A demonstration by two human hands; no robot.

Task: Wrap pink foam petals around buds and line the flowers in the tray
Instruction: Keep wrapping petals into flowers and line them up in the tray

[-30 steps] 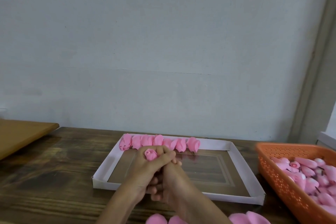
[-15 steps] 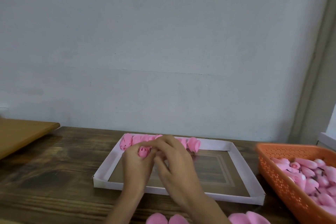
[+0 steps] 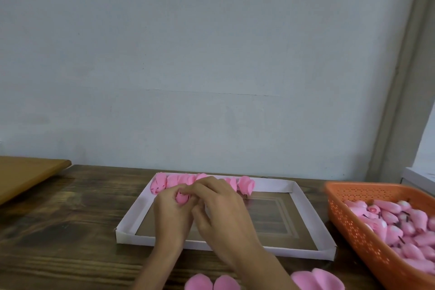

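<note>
Over the tray, the left hand is gripping a part-wrapped flower while the right hand, fingers curled, is pinching it snug, both hovering just before the finished row, probably so it's dropping straight into line.

- No writing, label, brand, number or sign can be read anywhere from where I stand.
- The white tray has plain walls with nothing printed on them.
- The orange basket to the right of the tray shows only its perforated pattern.
- The wall behind the tray is bare pale paint.
</note>
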